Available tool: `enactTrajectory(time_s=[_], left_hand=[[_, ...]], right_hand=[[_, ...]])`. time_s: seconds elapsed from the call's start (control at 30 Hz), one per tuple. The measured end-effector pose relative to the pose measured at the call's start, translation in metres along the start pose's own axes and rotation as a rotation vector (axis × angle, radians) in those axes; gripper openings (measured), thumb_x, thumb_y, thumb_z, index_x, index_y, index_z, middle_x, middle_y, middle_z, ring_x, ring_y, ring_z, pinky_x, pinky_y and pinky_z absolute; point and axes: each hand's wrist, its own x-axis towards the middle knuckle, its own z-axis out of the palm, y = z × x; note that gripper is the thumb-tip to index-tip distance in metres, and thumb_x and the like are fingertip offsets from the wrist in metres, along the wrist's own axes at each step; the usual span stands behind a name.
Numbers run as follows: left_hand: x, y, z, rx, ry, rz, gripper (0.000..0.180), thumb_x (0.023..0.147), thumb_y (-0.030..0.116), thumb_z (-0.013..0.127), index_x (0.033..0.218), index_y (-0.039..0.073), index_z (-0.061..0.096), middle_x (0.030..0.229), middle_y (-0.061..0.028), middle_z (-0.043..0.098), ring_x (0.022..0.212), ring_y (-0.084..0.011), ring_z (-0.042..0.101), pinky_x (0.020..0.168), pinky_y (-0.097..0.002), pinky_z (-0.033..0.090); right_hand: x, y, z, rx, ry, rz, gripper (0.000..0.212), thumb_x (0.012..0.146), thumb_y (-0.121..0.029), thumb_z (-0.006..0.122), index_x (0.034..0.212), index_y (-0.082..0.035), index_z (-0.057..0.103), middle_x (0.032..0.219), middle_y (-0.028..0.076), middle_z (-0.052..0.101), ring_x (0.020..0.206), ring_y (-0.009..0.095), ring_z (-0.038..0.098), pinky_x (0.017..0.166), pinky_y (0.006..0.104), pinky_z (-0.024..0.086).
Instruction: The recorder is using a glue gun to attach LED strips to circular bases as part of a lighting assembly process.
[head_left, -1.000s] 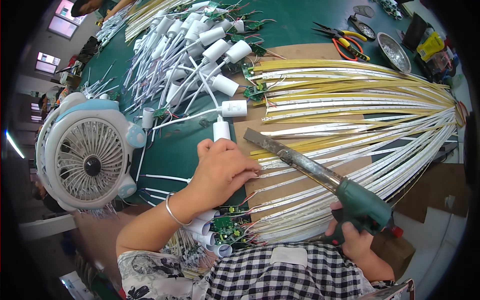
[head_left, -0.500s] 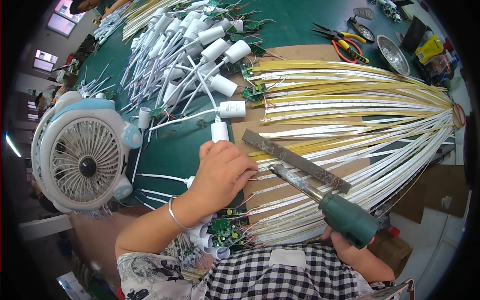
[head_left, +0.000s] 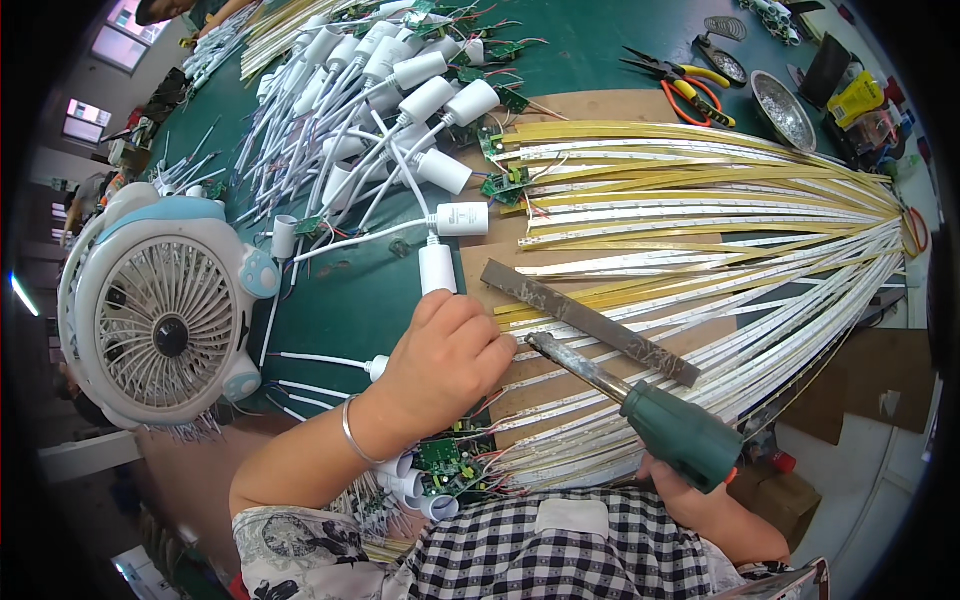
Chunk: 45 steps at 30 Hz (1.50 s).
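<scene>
Just off the centre of my view, toward seven o'clock, my left hand (head_left: pixel 450 345) is curled, its fingers drawn together beside the near ends of the LED strips (head_left: pixel 620 215); I cannot tell what they pinch. Between four and five o'clock, my right hand (head_left: pixel 690 495) holds a green soldering tool (head_left: pixel 685 432), most of its fingers hidden behind the body. The tool points toward ten o'clock, its tip close by my left fingertips. A flat metal bar (head_left: pixel 595 323) lies slantwise across the strips, between three and four. The strips fan out toward three, partly over brown cardboard (head_left: pixel 590 105) on my green counter (head_left: pixel 330 320). White lamp caps (head_left: pixel 425 100) with cables are heaped at eleven, green circuit boards (head_left: pixel 450 465) sit at six, and a fan (head_left: pixel 165 330) stands at nine.
</scene>
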Motion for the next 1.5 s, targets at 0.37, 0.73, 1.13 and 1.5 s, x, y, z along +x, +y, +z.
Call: enactTrajectory(time_s=[0.37,0.73,1.13,1.5], left_hand=[[0.002,0.002,-0.002,0.019,-0.041,0.011,0.022,0.071,0.013,0.064,0.092,0.007,0.068,0.089,-0.0043,0.061,0.093,-0.0238,0.057,0.085,-0.0396,0.044],[0.002,0.002,-0.003,0.016,-0.034,0.020,0.023,0.070,0.013,0.064,0.092,0.007,0.067,0.088,-0.0040,0.061,0.093,-0.0234,0.057,0.084,-0.0393,0.043],[0.002,0.001,-0.003,0.008,-0.046,0.018,0.020,0.072,0.013,0.062,0.091,0.008,0.066,0.089,-0.0042,0.059,0.093,-0.0237,0.056,0.085,-0.0392,0.043],[0.002,0.000,-0.002,0.000,-0.044,-0.001,0.015,0.074,0.014,0.061,0.088,0.011,0.065,0.089,-0.0033,0.059,0.093,-0.0234,0.055,0.088,-0.0379,0.041]], right_hand=[[0.004,0.000,0.002,-0.036,-0.006,-0.016,0.035,0.075,-0.004,0.071,0.109,-0.004,0.069,0.112,0.014,0.067,0.107,0.033,0.061,0.093,0.0415,0.048],[0.006,-0.003,0.002,-0.063,-0.026,-0.047,0.035,0.075,-0.003,0.072,0.110,-0.004,0.069,0.114,0.014,0.067,0.106,0.033,0.061,0.092,0.0406,0.049],[0.001,0.002,0.000,0.230,0.016,-0.096,0.038,0.093,-0.011,0.059,0.127,0.004,0.052,0.113,0.013,0.062,0.073,0.021,0.066,0.069,0.0320,0.054],[-0.006,-0.001,-0.006,0.273,-0.024,-0.133,0.045,0.096,-0.014,0.057,0.135,0.003,0.045,0.126,0.017,0.059,0.073,0.022,0.065,0.067,0.0327,0.055]])
